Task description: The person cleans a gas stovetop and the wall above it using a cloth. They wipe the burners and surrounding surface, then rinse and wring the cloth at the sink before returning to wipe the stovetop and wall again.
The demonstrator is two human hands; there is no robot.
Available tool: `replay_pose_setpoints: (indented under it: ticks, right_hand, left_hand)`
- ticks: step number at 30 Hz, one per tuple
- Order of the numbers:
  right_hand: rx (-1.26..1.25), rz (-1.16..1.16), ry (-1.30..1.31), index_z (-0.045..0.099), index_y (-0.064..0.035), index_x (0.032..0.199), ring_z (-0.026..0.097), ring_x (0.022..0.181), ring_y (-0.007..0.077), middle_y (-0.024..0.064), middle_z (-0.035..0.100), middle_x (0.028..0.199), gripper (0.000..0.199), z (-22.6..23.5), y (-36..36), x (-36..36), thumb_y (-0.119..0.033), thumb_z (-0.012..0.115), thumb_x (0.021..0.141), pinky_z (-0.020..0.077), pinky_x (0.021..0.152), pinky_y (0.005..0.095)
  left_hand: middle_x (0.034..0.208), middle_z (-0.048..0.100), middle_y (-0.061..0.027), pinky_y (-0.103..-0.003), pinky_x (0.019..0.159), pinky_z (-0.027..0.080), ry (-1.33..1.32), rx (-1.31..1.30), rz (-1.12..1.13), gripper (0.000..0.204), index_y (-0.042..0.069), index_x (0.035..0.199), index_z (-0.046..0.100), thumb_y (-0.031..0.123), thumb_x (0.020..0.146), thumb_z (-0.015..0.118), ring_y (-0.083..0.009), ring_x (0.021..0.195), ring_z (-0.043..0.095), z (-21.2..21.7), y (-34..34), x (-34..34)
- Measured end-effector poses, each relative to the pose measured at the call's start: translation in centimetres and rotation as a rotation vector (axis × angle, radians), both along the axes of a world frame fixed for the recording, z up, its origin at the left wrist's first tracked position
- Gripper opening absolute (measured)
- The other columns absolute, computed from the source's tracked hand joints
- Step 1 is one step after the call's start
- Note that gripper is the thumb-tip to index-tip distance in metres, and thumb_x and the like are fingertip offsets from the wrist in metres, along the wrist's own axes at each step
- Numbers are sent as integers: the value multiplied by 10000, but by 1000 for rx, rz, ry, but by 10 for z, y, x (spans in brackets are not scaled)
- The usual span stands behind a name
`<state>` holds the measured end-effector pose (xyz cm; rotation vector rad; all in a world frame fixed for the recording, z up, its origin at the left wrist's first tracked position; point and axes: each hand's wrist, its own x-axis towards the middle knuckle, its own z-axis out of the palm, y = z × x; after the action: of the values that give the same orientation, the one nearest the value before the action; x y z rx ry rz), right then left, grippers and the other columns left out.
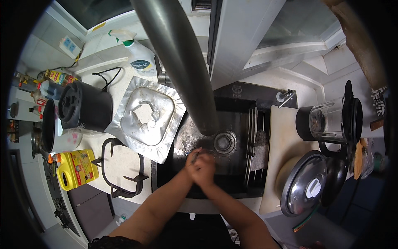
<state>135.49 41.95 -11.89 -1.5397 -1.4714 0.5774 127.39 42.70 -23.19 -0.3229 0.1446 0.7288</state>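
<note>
My left hand [191, 161] and my right hand [203, 169] are closed together over the near left part of a black sink [166, 178]. The fingers of the right wrap over the left, slightly blurred. A small dark patch shows between them, and I cannot make out whether it is an object or a shadow. Just beyond my hands is the round metal drain [224, 142]. A thick grey faucet [178, 62] reaches down from the top of the view, its end above the sink beyond my hands. Wet specks glisten on the basin left of the drain.
Left of the sink lie a foil stove liner [141, 132] and a black burner grate [106, 162], near a yellow jug [76, 168]. A spray bottle [143, 60] stands behind. A metal rack [250, 157] spans the sink's right side. Further right are a lidded pot [304, 178] and a blender [329, 118].
</note>
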Motion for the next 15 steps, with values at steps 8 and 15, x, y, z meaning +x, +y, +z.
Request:
replay_pose_setpoints:
  ticks: [8,15]
  right_hand:
    - [-1072,-356,1340,626,-71,973,605,965,290,90,637,979,320,-43,16,72,-312,708,777,485,848,442]
    - [-818,-123,1539,605,-45,1038,576,1086,291,120,599,1172,206,-15,4,92,-95,616,838,479,936,410]
  left_hand:
    - [854,601,-38,-289,682,475,1027,55,-57,68,95,868,567,149,908,552,-153,776,590,96,5,20]
    - [1026,618,-55,-291,871,454,1100,167,-41,177,101,1043,598,164,882,634,-178,1005,569,103,-13,-8]
